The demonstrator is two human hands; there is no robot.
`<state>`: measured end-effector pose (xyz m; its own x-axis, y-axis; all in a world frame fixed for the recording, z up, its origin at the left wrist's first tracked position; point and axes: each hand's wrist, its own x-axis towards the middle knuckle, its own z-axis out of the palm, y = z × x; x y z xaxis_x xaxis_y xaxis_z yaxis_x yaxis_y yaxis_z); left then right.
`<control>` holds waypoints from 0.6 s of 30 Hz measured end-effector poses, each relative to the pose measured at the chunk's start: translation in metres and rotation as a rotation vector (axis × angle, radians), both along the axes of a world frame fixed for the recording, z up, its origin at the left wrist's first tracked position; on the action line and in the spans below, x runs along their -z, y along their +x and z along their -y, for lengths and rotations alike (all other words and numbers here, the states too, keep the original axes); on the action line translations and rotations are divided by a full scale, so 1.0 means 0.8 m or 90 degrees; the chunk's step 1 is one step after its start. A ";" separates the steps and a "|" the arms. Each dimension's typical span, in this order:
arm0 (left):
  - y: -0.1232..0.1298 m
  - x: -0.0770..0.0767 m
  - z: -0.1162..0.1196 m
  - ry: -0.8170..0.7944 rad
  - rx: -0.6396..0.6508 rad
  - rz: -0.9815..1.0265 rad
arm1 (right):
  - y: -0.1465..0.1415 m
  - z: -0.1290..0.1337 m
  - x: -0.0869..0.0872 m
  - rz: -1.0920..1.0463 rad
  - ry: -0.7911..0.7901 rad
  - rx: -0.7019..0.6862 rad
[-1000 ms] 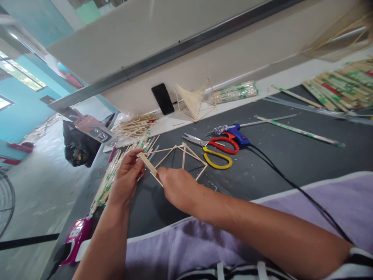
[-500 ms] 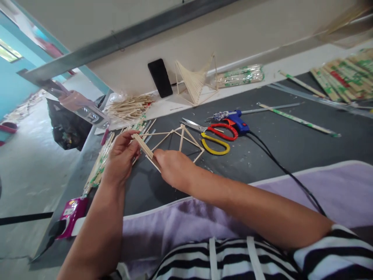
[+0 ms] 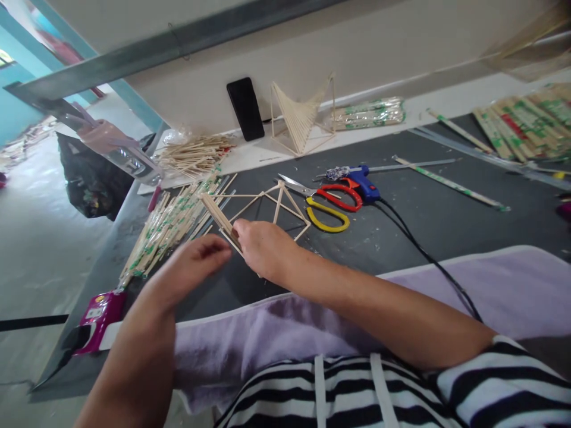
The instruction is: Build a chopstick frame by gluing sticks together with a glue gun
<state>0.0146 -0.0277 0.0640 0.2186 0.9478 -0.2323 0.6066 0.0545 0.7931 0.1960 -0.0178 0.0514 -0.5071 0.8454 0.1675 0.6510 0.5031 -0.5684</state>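
My right hand [image 3: 263,246] pinches the near side of a small frame of thin wooden sticks [image 3: 279,208], where a row of sticks [image 3: 214,211] lies side by side. The frame rests low over the dark table, and part of it is hidden behind the hand. My left hand [image 3: 198,261], a little blurred, is just left of the frame's near edge. Its fingers are loosely curled, with the thumb apart, and nothing shows in them. Scissors [image 3: 330,205] with red and yellow handles lie right of the frame, beside a blue glue gun [image 3: 363,185].
Wrapped stick packs [image 3: 165,229] lie at left, near a loose stick pile [image 3: 194,156]. A phone [image 3: 246,110] and another stick model [image 3: 303,116] stand against the wall. More wrapped sticks [image 3: 526,122] lie at right. A black cord [image 3: 419,252] crosses the lilac cloth [image 3: 446,285].
My left hand has let go of the far-left corner of the stick frame and come down toward me and right. My right hand keeps its hold on the frame.
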 end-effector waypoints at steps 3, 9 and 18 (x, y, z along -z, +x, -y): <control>0.019 0.025 0.011 -0.070 0.018 0.012 | -0.002 -0.001 0.001 0.017 -0.008 0.012; 0.039 0.055 0.008 -0.063 -0.042 0.029 | -0.003 -0.001 0.004 0.014 0.011 0.017; 0.045 0.059 0.015 -0.068 -0.052 0.050 | -0.003 -0.001 0.001 0.034 -0.016 0.014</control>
